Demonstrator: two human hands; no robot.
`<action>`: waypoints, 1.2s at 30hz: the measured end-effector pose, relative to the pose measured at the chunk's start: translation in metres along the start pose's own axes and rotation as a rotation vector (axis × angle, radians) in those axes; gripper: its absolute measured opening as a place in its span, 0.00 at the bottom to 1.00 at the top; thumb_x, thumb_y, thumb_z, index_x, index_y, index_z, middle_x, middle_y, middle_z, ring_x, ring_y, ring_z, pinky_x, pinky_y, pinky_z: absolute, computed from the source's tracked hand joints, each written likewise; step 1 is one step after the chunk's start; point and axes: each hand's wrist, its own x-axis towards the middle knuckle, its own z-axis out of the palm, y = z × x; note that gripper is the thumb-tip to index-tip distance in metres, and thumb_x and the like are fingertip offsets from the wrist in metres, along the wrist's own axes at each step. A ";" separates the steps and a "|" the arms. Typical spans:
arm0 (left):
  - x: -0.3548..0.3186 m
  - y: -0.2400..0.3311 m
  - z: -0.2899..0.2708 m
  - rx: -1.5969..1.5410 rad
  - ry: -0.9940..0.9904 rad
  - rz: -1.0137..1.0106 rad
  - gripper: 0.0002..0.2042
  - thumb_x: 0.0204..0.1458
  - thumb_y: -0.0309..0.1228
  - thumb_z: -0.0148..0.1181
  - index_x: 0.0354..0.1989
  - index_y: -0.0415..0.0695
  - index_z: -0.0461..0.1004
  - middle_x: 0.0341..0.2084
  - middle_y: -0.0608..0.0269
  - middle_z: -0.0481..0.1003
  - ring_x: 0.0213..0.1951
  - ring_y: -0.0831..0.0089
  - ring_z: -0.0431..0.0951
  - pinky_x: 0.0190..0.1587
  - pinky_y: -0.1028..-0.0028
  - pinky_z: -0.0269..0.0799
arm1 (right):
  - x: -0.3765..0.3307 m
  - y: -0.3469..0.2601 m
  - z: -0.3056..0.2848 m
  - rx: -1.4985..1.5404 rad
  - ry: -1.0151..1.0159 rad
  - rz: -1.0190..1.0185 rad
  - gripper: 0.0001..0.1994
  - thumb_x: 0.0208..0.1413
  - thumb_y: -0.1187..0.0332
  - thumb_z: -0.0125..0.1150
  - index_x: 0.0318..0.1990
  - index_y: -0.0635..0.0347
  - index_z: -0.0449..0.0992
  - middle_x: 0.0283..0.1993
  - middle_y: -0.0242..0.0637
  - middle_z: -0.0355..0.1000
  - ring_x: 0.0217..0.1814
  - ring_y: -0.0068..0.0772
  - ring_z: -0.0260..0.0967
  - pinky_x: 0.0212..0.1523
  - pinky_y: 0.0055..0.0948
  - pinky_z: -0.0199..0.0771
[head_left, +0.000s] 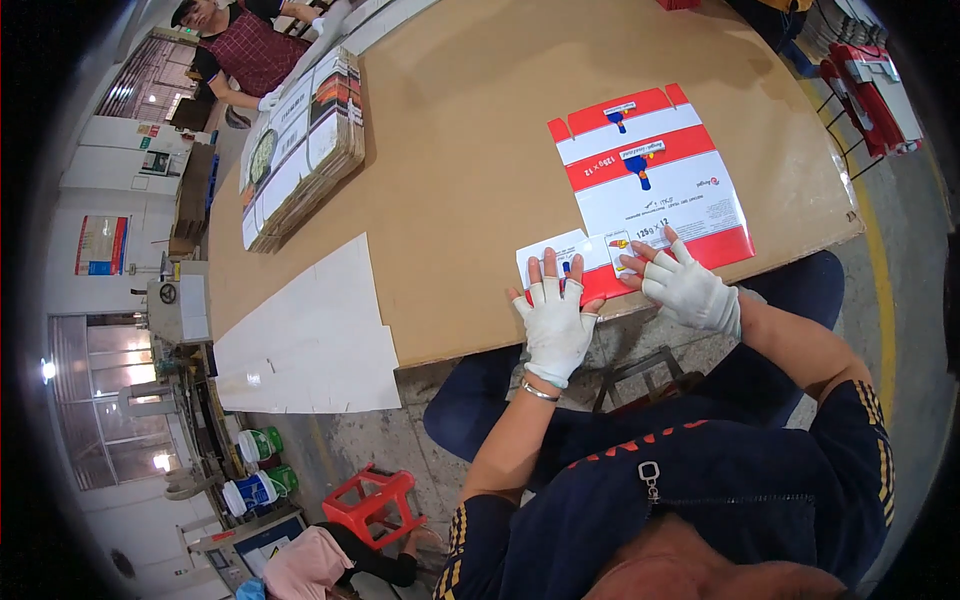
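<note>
A flat red-and-white printed carton blank (655, 200) lies on the brown table near its front edge. My left hand (556, 325), in a white fingerless glove, rests with spread fingers on a smaller white-and-red panel (545, 255) at the carton's lower left; whether it is a separate piece or a flap I cannot tell. My right hand (690, 288), gloved the same way, lies with its fingers stretched out on the carton's red lower edge. Neither hand grips anything.
A strapped stack of printed cardboard sheets (305, 150) sits at the table's far left, beside a co-worker (255, 50). A plain white sheet (310, 345) lies at the near left of the table (450, 200). A red stool (372, 505) and another bent-over person (315, 560) are at lower left.
</note>
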 end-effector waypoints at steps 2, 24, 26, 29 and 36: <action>0.000 0.001 0.002 -0.016 0.004 -0.011 0.34 0.53 0.49 0.56 0.68 0.55 0.57 0.69 0.46 0.48 0.69 0.47 0.48 0.59 0.32 0.47 | 0.004 0.001 0.013 0.028 0.047 0.049 0.27 0.52 0.64 0.57 0.61 0.55 0.64 0.70 0.40 0.56 0.74 0.42 0.49 0.69 0.64 0.42; 0.003 -0.003 0.022 -0.200 -0.085 -0.175 0.33 0.51 0.55 0.56 0.66 0.63 0.61 0.69 0.50 0.49 0.70 0.48 0.43 0.65 0.42 0.36 | 0.003 -0.012 0.027 0.024 0.283 0.165 0.19 0.48 0.63 0.61 0.50 0.54 0.75 0.62 0.39 0.66 0.66 0.47 0.60 0.67 0.64 0.44; 0.015 -0.004 0.019 -0.189 -0.086 -0.203 0.34 0.50 0.55 0.57 0.66 0.63 0.60 0.69 0.50 0.48 0.70 0.48 0.42 0.65 0.41 0.34 | 0.009 -0.007 0.027 0.000 0.281 0.165 0.19 0.49 0.63 0.61 0.50 0.54 0.75 0.62 0.39 0.66 0.66 0.46 0.60 0.66 0.64 0.44; 0.043 -0.004 0.012 -0.203 -0.093 -0.282 0.36 0.48 0.55 0.59 0.66 0.61 0.60 0.69 0.51 0.48 0.70 0.48 0.42 0.65 0.39 0.34 | 0.012 -0.004 0.027 -0.032 0.275 0.157 0.19 0.49 0.62 0.60 0.50 0.54 0.75 0.63 0.39 0.66 0.66 0.46 0.60 0.66 0.63 0.46; 0.095 -0.020 0.019 -0.218 0.002 -0.381 0.35 0.47 0.59 0.56 0.63 0.56 0.65 0.67 0.52 0.53 0.70 0.50 0.44 0.66 0.39 0.34 | 0.029 0.007 -0.009 0.173 0.086 0.125 0.18 0.54 0.62 0.56 0.52 0.57 0.73 0.56 0.44 0.71 0.61 0.43 0.67 0.61 0.55 0.60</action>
